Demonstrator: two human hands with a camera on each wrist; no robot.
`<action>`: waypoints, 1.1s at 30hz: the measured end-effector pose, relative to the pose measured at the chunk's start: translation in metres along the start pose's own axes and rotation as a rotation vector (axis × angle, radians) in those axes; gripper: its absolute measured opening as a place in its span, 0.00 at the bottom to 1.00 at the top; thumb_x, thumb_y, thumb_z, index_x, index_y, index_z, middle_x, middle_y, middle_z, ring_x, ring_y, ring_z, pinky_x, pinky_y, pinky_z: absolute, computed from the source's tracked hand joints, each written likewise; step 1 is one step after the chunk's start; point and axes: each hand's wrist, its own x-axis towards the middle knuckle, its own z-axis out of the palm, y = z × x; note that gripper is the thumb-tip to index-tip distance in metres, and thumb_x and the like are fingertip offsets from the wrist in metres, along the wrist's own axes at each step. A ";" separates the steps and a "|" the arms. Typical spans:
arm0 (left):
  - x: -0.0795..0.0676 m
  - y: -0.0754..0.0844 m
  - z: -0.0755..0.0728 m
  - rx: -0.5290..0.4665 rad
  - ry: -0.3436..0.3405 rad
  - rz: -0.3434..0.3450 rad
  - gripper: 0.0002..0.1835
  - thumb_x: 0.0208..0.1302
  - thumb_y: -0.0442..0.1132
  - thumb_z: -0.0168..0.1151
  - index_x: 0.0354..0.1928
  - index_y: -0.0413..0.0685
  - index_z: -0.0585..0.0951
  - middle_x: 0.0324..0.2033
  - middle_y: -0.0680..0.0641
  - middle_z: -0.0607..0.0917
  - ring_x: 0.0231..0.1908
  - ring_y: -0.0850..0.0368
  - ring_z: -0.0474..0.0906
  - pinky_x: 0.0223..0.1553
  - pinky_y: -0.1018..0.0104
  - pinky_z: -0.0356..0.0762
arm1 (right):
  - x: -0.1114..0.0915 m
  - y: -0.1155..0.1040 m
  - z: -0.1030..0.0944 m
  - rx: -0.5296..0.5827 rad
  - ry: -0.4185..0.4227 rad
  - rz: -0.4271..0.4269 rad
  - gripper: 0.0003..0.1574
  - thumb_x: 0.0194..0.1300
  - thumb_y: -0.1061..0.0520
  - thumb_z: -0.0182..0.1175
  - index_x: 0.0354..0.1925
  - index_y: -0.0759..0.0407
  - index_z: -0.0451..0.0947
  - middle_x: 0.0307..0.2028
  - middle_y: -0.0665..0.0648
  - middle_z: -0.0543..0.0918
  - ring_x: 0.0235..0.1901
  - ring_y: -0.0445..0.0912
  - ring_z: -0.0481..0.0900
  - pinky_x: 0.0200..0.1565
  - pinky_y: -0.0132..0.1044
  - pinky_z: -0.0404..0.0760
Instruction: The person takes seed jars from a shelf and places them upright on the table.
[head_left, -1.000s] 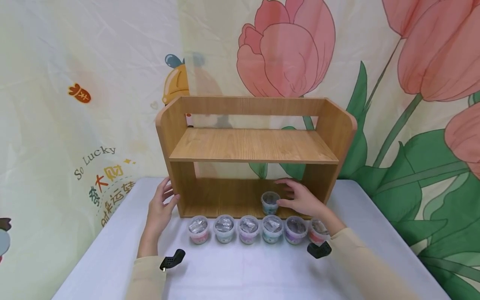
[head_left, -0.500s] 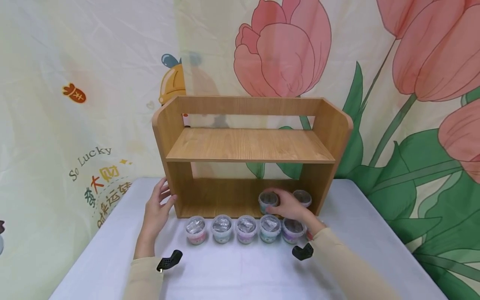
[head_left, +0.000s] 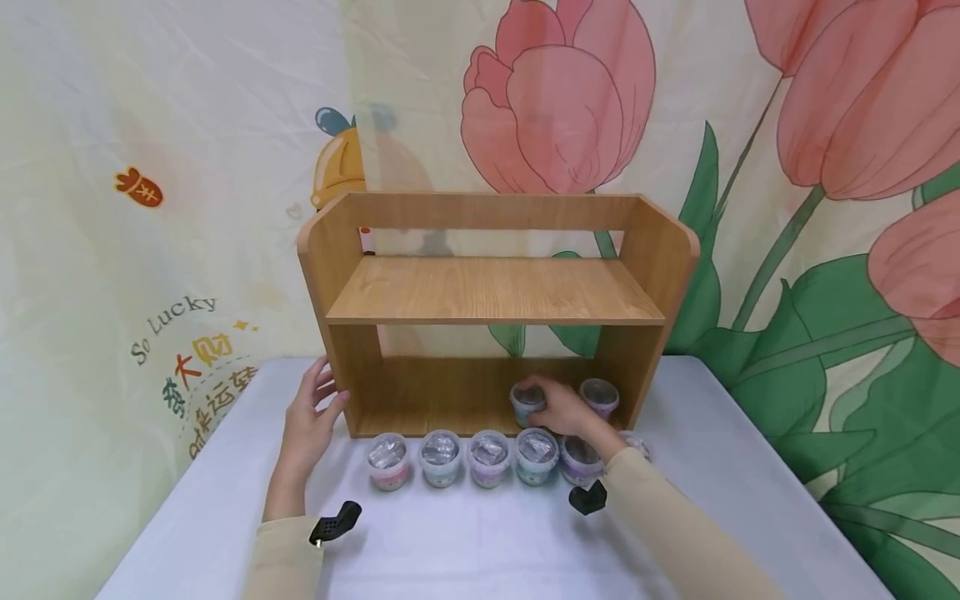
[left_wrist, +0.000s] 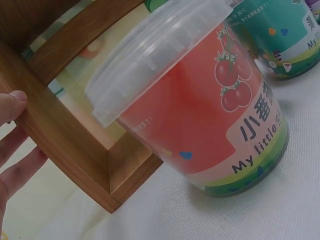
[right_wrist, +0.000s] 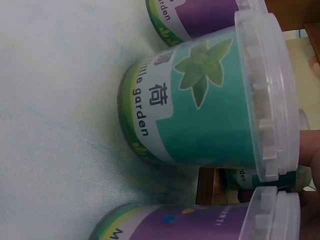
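In the head view, my right hand point(head_left: 558, 407) grips a small teal lidded plastic tub point(head_left: 525, 408) on the lower shelf. That tub point(right_wrist: 260, 178) shows in the right wrist view behind a closer mint tub point(right_wrist: 210, 100), with fingers at its lid. My left hand point(head_left: 309, 417) holds the left side panel of the wooden shelf unit point(head_left: 495, 321). In the left wrist view, the thumb lies at the panel's front edge, the other fingers along its outer face. A red tomato-print tub point(left_wrist: 200, 115) stands close by. Right of the gripped tub, a purple tub point(head_left: 599, 397) stands on the lower shelf.
A row of lidded tubs stands on the white-covered table point(head_left: 450, 542) before the shelf, including a pink one point(head_left: 388, 462), a teal one point(head_left: 536, 457) and a purple one point(head_left: 581, 460). The right sleeve point(head_left: 660, 517) partly hides the rightmost tub point(head_left: 636, 444). A printed curtain hangs behind.
My right hand has moved left from beside the teal tub and now grips it, uncovering the purple tub on the shelf. My left hand stays at the panel; the head view shifts slightly.
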 end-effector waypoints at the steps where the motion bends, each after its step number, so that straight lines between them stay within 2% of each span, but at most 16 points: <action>1: 0.000 0.000 -0.001 0.000 0.004 -0.001 0.42 0.80 0.39 0.61 0.84 0.76 0.54 0.74 0.35 0.71 0.73 0.33 0.70 0.66 0.35 0.77 | 0.001 -0.001 0.000 -0.007 -0.001 0.001 0.33 0.57 0.68 0.76 0.60 0.62 0.79 0.58 0.63 0.85 0.61 0.62 0.81 0.67 0.60 0.78; 7: -0.004 0.000 -0.005 -0.002 0.008 -0.029 0.42 0.80 0.39 0.61 0.84 0.78 0.53 0.75 0.36 0.71 0.73 0.33 0.69 0.69 0.30 0.71 | 0.006 -0.009 0.001 -0.032 -0.006 0.003 0.33 0.56 0.67 0.77 0.60 0.60 0.80 0.58 0.63 0.86 0.61 0.62 0.81 0.67 0.60 0.78; 11: -0.005 -0.005 -0.001 -0.008 0.007 -0.016 0.43 0.79 0.37 0.61 0.84 0.77 0.53 0.74 0.35 0.71 0.73 0.32 0.70 0.67 0.33 0.75 | 0.000 -0.012 -0.007 0.011 0.004 0.016 0.33 0.59 0.66 0.77 0.62 0.58 0.80 0.60 0.61 0.85 0.63 0.60 0.81 0.67 0.59 0.78; 16: -0.003 -0.007 0.002 -0.012 0.012 0.008 0.43 0.79 0.35 0.62 0.84 0.77 0.54 0.73 0.35 0.72 0.72 0.32 0.71 0.66 0.31 0.75 | -0.013 -0.026 -0.041 0.104 0.012 0.001 0.34 0.63 0.64 0.76 0.65 0.55 0.78 0.62 0.57 0.83 0.62 0.56 0.80 0.66 0.58 0.80; 21: -0.002 -0.004 0.001 -0.022 0.010 0.026 0.42 0.78 0.34 0.62 0.84 0.73 0.55 0.72 0.34 0.73 0.71 0.31 0.72 0.64 0.33 0.78 | -0.033 -0.032 -0.075 0.116 0.013 -0.014 0.35 0.64 0.61 0.77 0.66 0.50 0.77 0.62 0.56 0.81 0.59 0.54 0.80 0.60 0.54 0.84; 29: 0.001 -0.001 0.001 -0.013 0.013 0.012 0.43 0.78 0.36 0.62 0.83 0.78 0.55 0.73 0.35 0.72 0.71 0.32 0.72 0.67 0.30 0.74 | -0.082 -0.017 -0.121 0.141 0.019 0.002 0.36 0.64 0.60 0.77 0.67 0.51 0.75 0.59 0.59 0.80 0.56 0.56 0.80 0.48 0.36 0.89; 33: 0.001 0.000 0.001 -0.012 0.011 0.005 0.42 0.79 0.37 0.62 0.83 0.79 0.55 0.74 0.36 0.72 0.72 0.33 0.71 0.67 0.31 0.75 | -0.108 -0.003 -0.139 0.109 0.027 -0.037 0.35 0.66 0.58 0.76 0.68 0.53 0.75 0.58 0.58 0.81 0.55 0.50 0.80 0.50 0.33 0.88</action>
